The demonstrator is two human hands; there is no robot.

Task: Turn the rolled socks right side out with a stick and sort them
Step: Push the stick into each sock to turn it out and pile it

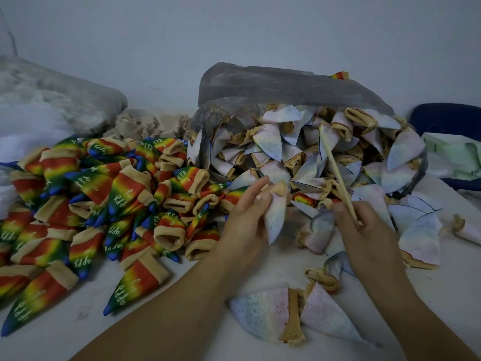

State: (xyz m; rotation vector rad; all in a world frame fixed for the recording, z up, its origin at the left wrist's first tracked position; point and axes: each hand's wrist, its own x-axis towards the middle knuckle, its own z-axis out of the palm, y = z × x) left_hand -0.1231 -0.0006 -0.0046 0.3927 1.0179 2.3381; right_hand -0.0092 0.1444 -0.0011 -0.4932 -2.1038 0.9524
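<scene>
The left hand (250, 212) grips a pale inside-out sock (276, 214) while the right hand (364, 227) pinches the stick (338, 173), rainbow socks (104, 204) heaped at left.

A pale white tabletop (78, 332) spreads before you. From 8 to 10 o'clock lies a wide heap of rainbow socks (109, 201), tan-cuffed with blue tips. From 12 to 2 o'clock a grey plastic bag (273, 84) lies on its side, spilling pale inside-out socks (307, 152) onto the table. A few loose pale socks (263, 313) rest at 5 to 6 o'clock, and a rolled one (466, 230) lies at 3 o'clock. At 10 o'clock sits a grey sack (65, 95), with a beige heap (145, 126) just beside it at 11.
</scene>
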